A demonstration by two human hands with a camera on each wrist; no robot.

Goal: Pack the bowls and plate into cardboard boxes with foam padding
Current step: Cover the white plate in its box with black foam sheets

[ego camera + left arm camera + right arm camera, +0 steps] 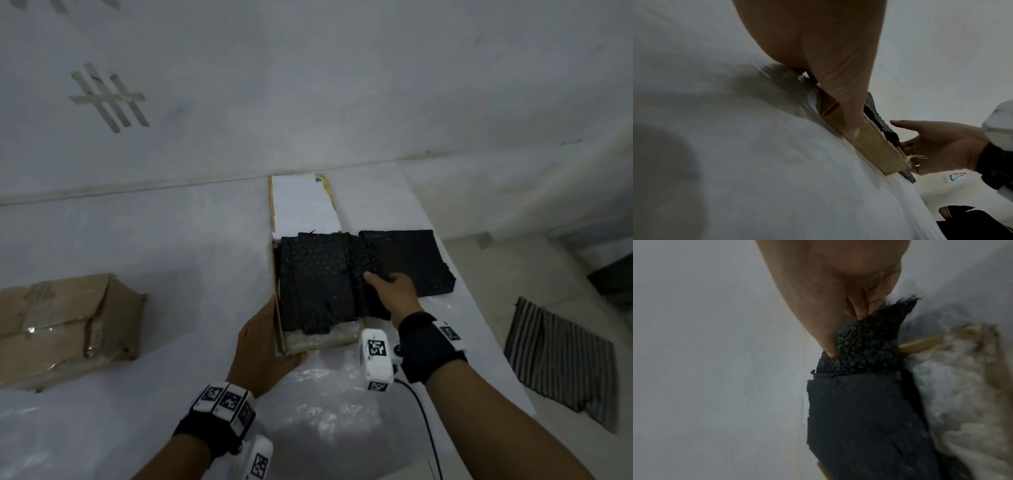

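Head view looks down on a white sheet (144,240) covering the surface, which runs to a white wall (308,85) at the far side; grey tape strips (109,97) are stuck on the wall at the left. Right of the sheet lies pale floor (513,260) with a striped cloth (561,359) on it. Near the middle sits an open box (278,322), its white flap (303,205) lying toward the wall. Dark foam (315,284) fills the box, and another foam slab (411,260) lies just right of it. Bubble wrap (318,339) shows at the box's near edge. The left hand (260,346) rests with straight fingers against the box's left wall, thumb on the near corner. The right hand (394,291) pinches a rough foam strip (363,274) at the box's right side, thumb and fingers closed on it. A taped box (68,325) sits well apart at the left. No bowl or plate can be made out.
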